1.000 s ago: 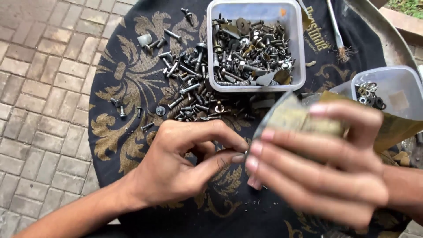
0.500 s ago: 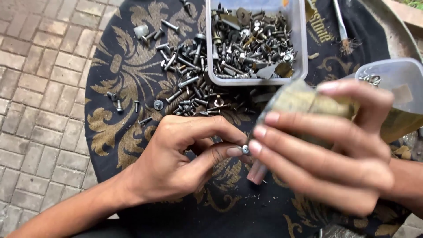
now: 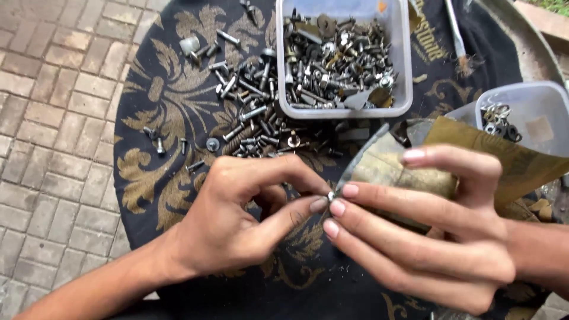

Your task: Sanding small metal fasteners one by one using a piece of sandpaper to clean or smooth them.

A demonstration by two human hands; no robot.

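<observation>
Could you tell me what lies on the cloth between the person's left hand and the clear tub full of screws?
In the head view, a loose heap of bolts and screws lies on the black patterned cloth between the left hand and the clear tub.

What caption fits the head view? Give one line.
Both hands, left hand and right hand, pinch a small metal fastener beside loose screws.

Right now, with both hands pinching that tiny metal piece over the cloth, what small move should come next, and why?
Probably keep the small metal piece low over the black patterned cloth while working it. The left hand and right hand hold it only by the fingertips, so if it slipped it could vanish among the loose screws nearby.
</observation>
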